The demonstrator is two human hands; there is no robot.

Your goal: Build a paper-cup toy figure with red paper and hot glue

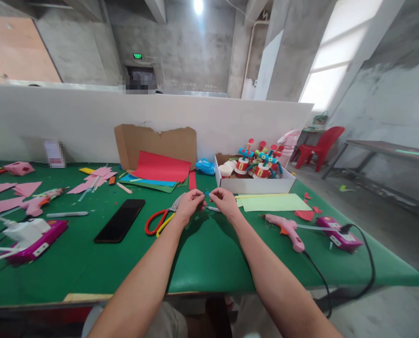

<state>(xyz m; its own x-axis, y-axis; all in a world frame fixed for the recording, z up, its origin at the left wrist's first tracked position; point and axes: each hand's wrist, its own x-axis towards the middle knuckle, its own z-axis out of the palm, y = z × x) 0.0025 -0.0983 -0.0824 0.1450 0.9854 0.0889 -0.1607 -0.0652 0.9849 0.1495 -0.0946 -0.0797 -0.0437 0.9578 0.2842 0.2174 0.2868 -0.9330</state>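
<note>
My left hand (191,205) and my right hand (224,204) meet over the middle of the green table (209,272), fingers pinched together. Between their fingertips shows a small blue piece (207,193), perhaps paper; its shape is too small to make out. Beside my left hand lie scissors (156,223) with one red and one yellow handle, their blades partly hidden by that hand. A grey-white pen-like stick (213,209) lies on the table just below my right fingertips.
A black phone (120,220) and a purple power strip (36,241) lie left. Right are a pink glue gun (285,229), its cord, and another purple strip (339,233). Behind stand a white box (258,186) of paper-cup figures, red paper (163,166) and light-green sheets (274,203).
</note>
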